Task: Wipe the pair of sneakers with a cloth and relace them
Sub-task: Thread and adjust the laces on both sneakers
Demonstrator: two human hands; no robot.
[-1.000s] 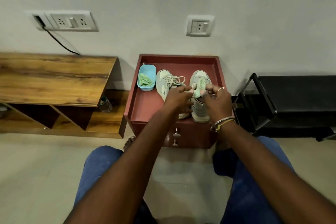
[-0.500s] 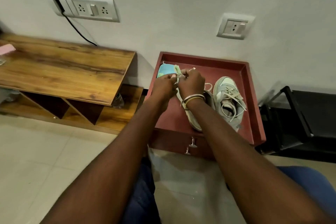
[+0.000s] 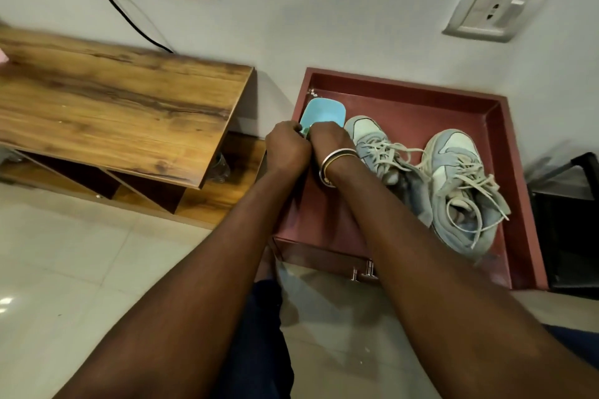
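Green cloth [image 3: 306, 130] is glimpsed, gripped between the left hand [image 3: 287, 147] and right hand [image 3: 330, 142] pressed together over the blue tub [image 3: 324, 112], while the sneakers [image 3: 453, 172] are left loose-laced in the red tray [image 3: 405, 87], so relacing is judged not yet done.

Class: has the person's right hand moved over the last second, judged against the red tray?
Yes. The right hand went left across the red tray, from the right-side sneaker to the blue tub.

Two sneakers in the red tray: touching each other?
Touching. Head view: the sneaker by the blue tub presses against the other sneaker mid-length; red tray shows between them only at the toes.
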